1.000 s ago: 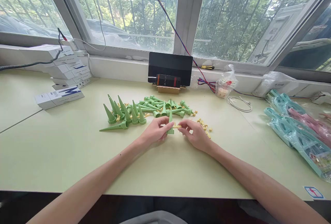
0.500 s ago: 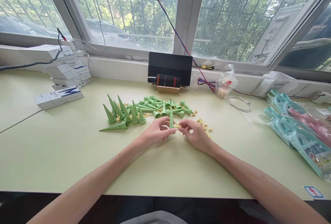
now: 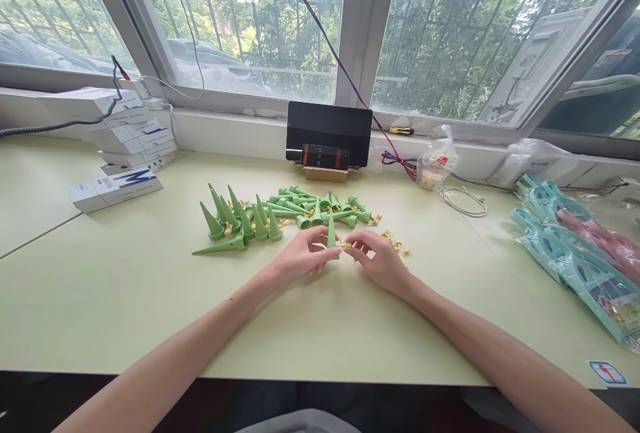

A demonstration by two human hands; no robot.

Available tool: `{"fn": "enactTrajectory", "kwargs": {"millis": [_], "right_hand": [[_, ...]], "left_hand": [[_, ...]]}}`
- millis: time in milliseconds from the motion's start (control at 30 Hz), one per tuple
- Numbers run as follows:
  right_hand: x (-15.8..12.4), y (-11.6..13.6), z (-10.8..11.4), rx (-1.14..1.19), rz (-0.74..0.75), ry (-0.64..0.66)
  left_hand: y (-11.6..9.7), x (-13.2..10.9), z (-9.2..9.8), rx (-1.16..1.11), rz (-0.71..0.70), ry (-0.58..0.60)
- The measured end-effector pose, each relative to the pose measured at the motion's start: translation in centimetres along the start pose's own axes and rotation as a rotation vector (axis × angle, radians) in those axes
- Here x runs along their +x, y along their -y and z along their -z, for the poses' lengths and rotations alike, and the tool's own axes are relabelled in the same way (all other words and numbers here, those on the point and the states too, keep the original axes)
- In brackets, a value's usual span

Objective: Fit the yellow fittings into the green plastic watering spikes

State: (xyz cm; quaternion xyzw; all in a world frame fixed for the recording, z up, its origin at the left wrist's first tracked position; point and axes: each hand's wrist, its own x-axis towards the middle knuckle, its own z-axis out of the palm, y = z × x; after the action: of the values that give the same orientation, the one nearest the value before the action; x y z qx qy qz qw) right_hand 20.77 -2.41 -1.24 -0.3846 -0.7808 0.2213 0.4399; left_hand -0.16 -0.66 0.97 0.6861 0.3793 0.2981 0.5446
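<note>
Pale-green tabletop [image 3: 350, 346], hands [image 3: 301, 252] w/ green cone [image 3: 331, 233], boxes [image 3: 133, 136] L, windows [image 3: 460, 40] behind

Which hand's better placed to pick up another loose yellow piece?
Right hand, I'd say: it's beside the loose yellow pieces, though it now holds a yellow stick at the green cone. The left hand holds that cone, farther off.

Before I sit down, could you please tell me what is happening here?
A person's left hand holds a green cone point up, and the right hand pinches a yellow piece at its side. More cones stand to the left, with a lying cone in front. A heap of cones lies beyond the hands; yellow bits lie near the right.
</note>
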Motion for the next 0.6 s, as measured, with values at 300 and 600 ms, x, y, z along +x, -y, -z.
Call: {"fn": "enactTrajectory", "kwargs": {"millis": [300, 600], "right_hand": [[0.10, -0.06, 0.01, 0.011, 0.007, 0.002], [0.20, 0.11, 0.11, 0.003, 0.015, 0.024]], "left_hand": [[-0.34, -0.22, -0.17, -0.031, -0.008, -0.003], [-0.50, -0.24, -0.26, -0.037, -0.001, -0.003]]}}
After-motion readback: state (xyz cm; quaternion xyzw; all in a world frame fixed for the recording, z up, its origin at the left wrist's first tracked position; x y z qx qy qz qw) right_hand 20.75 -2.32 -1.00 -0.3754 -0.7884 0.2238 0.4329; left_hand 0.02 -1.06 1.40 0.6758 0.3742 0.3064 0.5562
